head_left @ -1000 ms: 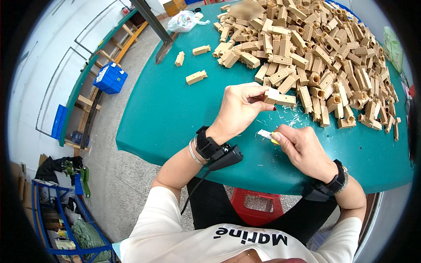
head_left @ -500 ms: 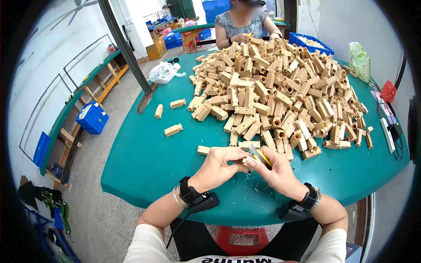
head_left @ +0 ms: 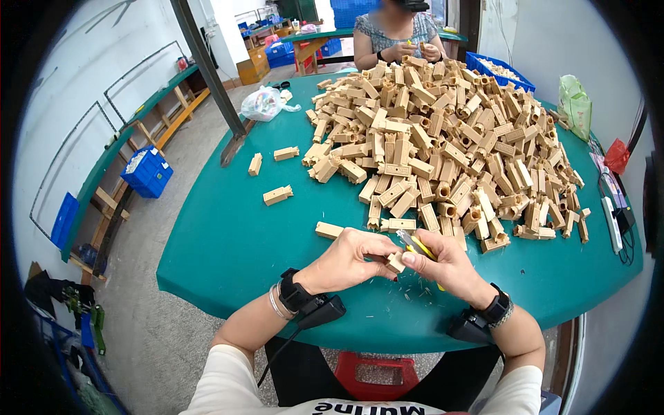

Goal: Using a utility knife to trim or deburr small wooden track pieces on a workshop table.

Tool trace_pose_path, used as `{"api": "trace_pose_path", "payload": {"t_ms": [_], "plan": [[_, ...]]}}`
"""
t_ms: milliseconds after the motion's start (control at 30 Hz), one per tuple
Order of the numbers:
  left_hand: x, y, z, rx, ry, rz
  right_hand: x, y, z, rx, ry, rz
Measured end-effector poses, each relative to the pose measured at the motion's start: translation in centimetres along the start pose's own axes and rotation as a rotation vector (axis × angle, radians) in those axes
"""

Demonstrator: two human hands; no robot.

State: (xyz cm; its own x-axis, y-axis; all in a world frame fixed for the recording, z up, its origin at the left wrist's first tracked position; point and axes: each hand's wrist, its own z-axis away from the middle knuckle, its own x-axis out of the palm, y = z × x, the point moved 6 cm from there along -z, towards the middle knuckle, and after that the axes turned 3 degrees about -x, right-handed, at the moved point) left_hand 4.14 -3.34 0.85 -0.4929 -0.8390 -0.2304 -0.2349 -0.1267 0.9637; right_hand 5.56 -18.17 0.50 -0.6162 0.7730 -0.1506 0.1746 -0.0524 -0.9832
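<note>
Near the table's front edge, my left hand (head_left: 349, 263) is closed around a small tan castle-tower-shaped block (head_left: 396, 262), one end of which shows between the fingertips. My right hand (head_left: 449, 268) grips a yellow utility knife (head_left: 419, 247), its blade pointing up and left. The right thumb is at the block's end, and the blade sits just beyond it. Thin pale shavings (head_left: 408, 287) lie on the green table under both hands. A single block (head_left: 329, 229) lies just past my left hand. Behind it rises a large heap of similar tan blocks (head_left: 443, 149).
Three loose blocks, one of them nearest (head_left: 278, 196), lie at the left. A plastic bag (head_left: 263, 104) sits by a metal post (head_left: 207, 66). Across the table a person (head_left: 398, 41) handles small pieces. A blue crate (head_left: 499, 72), green bag (head_left: 575, 107) and power strip (head_left: 611, 225) line the right side.
The right hand has drawn slightly away from the left, and more of the block's end shows. The knife has tilted a little. Across the table, the other person's hands have risen apart.
</note>
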Motion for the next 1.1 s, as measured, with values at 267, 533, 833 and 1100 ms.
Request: {"api": "trace_pose_path", "payload": {"t_ms": [267, 533, 833, 1100], "plan": [[-0.4, -0.6, -0.2, 0.027, 0.055, -0.087, -2.5, -0.3, -0.1, -0.071, 0.344, 0.445], [-3.9, -1.5, -0.8, -0.034, 0.352, -0.283, -1.6, -2.9, -0.1, -0.455, 0.403, 0.862], [-3.6, -1.8, -0.2, -0.035, 0.355, -0.286, 0.3, -3.0, 0.4, -0.509, 0.321, 0.927], [-3.2, -1.5, -0.4, -0.013, 0.355, -0.261, 0.0, -3.1, 0.5, -0.519, 0.343, 0.987]]}}
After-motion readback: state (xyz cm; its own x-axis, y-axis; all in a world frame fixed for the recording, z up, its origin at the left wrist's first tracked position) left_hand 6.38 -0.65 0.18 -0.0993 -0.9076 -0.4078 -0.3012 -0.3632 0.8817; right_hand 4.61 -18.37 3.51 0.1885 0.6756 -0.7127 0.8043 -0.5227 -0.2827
